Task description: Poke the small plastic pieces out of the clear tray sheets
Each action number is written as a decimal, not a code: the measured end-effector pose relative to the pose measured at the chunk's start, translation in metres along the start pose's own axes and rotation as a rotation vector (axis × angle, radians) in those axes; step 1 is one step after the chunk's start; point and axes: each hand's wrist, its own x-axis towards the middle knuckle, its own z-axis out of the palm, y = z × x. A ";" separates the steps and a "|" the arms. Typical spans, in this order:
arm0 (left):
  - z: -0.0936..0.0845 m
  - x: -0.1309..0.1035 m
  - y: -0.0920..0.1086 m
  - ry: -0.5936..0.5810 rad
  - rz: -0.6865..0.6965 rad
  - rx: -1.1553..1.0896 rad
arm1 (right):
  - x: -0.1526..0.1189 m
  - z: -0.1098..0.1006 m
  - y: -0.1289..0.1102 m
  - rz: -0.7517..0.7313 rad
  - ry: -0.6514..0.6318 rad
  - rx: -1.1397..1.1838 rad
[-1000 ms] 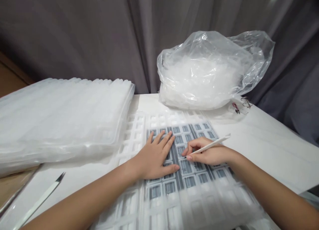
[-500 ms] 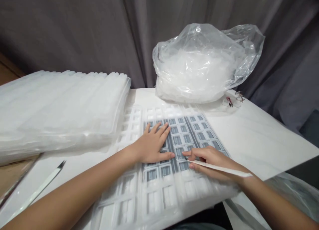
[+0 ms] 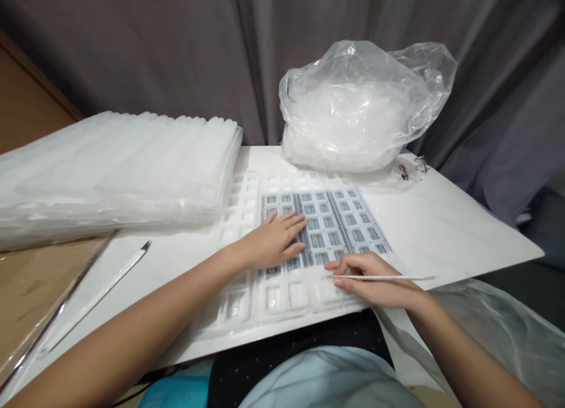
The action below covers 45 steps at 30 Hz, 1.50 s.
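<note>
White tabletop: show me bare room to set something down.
Widest patch: tabletop right of the compartmented tray, in front of the plastic bag, out to the right edge. Narrower: a strip between the left forearm and the dark-tipped white tool. Crowded: the middle, with left hand and right hand at the tray; back left, with the white stack.

The top (image 3: 326,381) was pale blue-grey, rounded at the front and crossed by soft, darker creases; just beyond it showed a black garment (image 3: 236,361) sprinkled with tiny pale dots; the left forearm (image 3: 154,314) and the right forearm (image 3: 461,346) were slender and bare as far as they showed
</note>
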 end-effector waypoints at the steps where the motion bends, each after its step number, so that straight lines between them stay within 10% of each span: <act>1: 0.001 -0.003 0.005 0.004 0.050 -0.013 | 0.000 0.000 0.000 -0.008 0.002 0.017; 45: 0.014 -0.017 0.023 -0.007 0.186 -0.045 | -0.010 -0.001 -0.011 -0.084 -0.170 -0.065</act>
